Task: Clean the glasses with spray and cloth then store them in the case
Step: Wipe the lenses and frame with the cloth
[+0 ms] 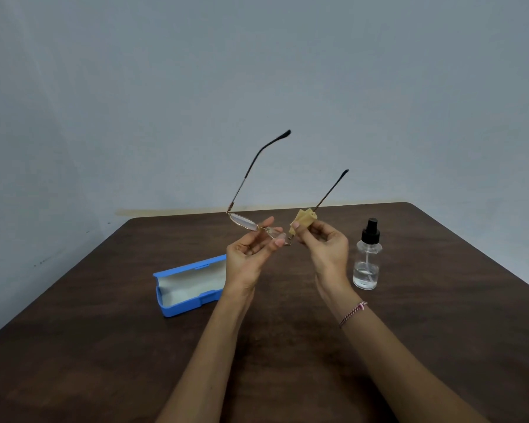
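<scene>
Head view: left hand pinches glasses beside cloth.

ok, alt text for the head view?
A person's left hand holds gold-rimmed glasses above a dark table, while the right hand pinches a tan cloth beside them. An open blue case lies left; a spray bottle stands right.

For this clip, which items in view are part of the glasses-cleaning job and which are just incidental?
Job: gold-rimmed glasses, pinched by the left hand; tan cloth, gripped by the right hand; spray bottle; open blue case.
Not part of it: brown table; thread bracelet on the right wrist.
</scene>
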Demonstrator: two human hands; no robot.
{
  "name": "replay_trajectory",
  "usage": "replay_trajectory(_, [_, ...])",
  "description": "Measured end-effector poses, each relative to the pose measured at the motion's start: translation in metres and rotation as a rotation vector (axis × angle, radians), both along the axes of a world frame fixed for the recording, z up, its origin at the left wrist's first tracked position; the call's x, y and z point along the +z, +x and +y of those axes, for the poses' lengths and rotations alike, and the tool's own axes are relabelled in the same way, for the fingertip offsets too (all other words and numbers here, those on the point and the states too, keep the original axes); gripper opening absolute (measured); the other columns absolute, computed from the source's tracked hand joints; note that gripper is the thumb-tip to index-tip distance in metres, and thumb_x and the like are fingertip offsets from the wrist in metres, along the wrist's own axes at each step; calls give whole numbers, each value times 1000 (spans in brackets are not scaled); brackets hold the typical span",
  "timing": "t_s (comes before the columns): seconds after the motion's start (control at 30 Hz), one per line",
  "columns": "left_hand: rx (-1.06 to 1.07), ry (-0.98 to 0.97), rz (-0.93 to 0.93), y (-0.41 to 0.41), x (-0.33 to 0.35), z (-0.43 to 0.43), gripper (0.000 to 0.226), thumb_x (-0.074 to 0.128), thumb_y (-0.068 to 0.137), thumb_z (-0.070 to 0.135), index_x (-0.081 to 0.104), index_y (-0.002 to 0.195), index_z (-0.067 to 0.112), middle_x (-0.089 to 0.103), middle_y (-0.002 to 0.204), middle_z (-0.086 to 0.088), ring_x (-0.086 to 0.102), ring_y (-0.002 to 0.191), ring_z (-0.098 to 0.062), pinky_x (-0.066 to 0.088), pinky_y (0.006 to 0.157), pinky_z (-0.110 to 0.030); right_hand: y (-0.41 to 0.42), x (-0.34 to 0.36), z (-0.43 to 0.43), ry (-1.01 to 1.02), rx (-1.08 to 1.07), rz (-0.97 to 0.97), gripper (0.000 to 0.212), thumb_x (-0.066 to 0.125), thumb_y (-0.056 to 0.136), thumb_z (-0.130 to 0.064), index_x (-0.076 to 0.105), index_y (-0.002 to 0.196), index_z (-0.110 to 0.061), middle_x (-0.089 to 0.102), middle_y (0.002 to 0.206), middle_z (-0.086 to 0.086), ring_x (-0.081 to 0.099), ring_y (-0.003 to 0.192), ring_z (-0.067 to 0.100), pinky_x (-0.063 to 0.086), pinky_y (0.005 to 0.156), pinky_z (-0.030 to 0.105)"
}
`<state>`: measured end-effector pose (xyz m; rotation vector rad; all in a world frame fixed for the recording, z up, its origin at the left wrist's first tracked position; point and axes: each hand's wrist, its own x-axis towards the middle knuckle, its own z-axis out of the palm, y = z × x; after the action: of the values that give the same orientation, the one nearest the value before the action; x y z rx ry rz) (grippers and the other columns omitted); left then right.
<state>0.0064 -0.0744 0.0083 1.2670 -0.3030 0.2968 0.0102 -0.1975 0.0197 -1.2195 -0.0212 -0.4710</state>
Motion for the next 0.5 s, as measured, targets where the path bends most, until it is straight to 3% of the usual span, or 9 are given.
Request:
replay_trajectory(0.1, [-11, 15, 2, 1, 0, 0, 45, 74, 63, 16, 66, 107, 18, 75, 90, -1, 69, 95, -13, 53, 87, -23, 0, 7, -7, 21, -49, -38, 11, 77, 75, -14, 69, 80, -20, 71, 73, -6, 66, 70, 6, 54, 77, 24])
replay_trajectory(0.3, [-18, 58, 26, 1, -2, 3, 48, 74, 62, 18, 66, 109, 16, 75, 92, -1, 68, 96, -11, 52, 88, -21, 4, 15, -20, 49, -127, -96, 11, 75, 77, -15, 69, 83, -22, 72, 76, -7, 68, 76, 7, 54, 82, 29])
replay_trajectory(0.43, [-28, 114, 57, 2, -1, 10, 56, 74, 63, 19, 64, 117, 7, 74, 99, 2, 67, 100, -7, 50, 94, -25, 5, 23, -32, 83, -214, -176, 19, 76, 77, -11, 68, 94, -12, 71, 84, -1, 67, 77, 5, 50, 73, 16])
replay_trajectory(0.5, [-33, 133, 70, 2, -1, 11, 50, 74, 66, 17, 65, 115, 10, 71, 107, -2, 66, 103, -8, 50, 93, -23, 5, 26, -36, 48, -256, -225, 22, 77, 77, -12, 67, 97, -11, 70, 86, 2, 66, 78, 8, 49, 72, 15])
